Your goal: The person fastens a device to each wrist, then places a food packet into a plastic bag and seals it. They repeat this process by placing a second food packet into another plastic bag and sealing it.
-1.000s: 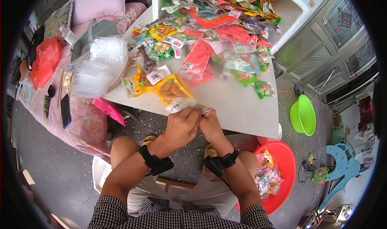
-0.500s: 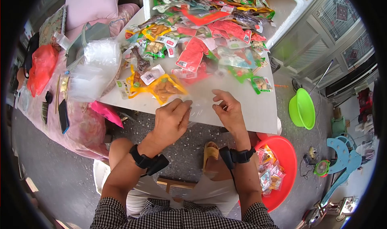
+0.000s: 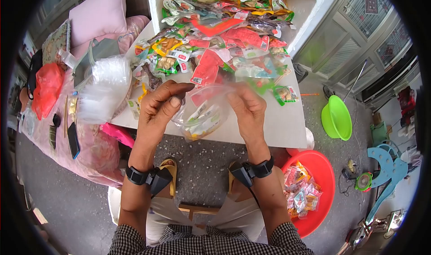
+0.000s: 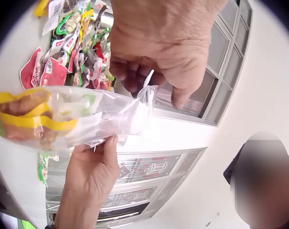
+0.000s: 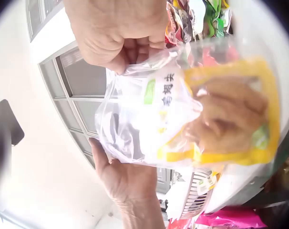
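Observation:
A clear plastic bag [image 3: 204, 109] with a yellow-edged food packet [image 5: 230, 114] inside hangs between my hands over the near table edge. My right hand [image 3: 248, 113] pinches its side edge between thumb and fingers, as the right wrist view shows. My left hand [image 3: 157, 111] is at the bag's opposite side, thumb standing away from the plastic. In the left wrist view, the left hand's loosely bent fingers [image 4: 130, 76] are right by the crumpled bag mouth [image 4: 145, 98]. Red packets [image 3: 206, 66] lie beyond the hands on the table.
Many colourful food packets [image 3: 233, 21] heap at the table's back. Clear bags [image 3: 107, 75] stack on the left. A red basin [image 3: 327, 187] with bagged packets stands on the floor at right, below a green basin [image 3: 336, 118]. A pink-covered bed [image 3: 90, 147] is at left.
The hands, together at the table edge at first, have moved apart. The bag with the yellow-edged packet has been raised off the table and hangs between them; the left thumb now stands apart.

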Action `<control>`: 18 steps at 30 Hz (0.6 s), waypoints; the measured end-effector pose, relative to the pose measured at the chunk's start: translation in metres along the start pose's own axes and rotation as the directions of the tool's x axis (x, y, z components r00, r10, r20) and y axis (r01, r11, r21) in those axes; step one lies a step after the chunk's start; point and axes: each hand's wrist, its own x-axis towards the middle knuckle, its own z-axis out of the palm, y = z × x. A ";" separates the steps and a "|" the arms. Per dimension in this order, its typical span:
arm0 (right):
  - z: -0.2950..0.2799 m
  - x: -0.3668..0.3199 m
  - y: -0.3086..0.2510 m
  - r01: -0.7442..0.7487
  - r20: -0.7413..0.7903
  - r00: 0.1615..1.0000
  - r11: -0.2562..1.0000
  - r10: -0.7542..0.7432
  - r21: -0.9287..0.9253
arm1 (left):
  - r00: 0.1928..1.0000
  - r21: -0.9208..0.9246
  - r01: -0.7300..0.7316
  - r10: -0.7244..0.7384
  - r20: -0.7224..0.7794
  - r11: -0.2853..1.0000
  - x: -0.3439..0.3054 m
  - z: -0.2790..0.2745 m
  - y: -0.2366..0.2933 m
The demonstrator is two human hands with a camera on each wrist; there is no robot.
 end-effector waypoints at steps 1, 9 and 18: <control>0.002 0.000 0.000 -0.051 -0.035 0.998 0.998 0.053 0.049 | 1.000 -0.149 -0.016 0.018 0.013 0.989 0.000 0.003 -0.014; -0.009 -0.008 0.004 -0.186 -0.247 0.941 0.963 0.232 0.198 | 0.987 -0.547 0.160 -0.123 0.105 0.822 -0.015 0.045 -0.057; -0.036 -0.013 0.003 -0.234 0.013 0.970 0.922 0.242 0.308 | 0.970 -0.721 0.090 -0.224 -0.092 0.687 -0.009 0.056 -0.084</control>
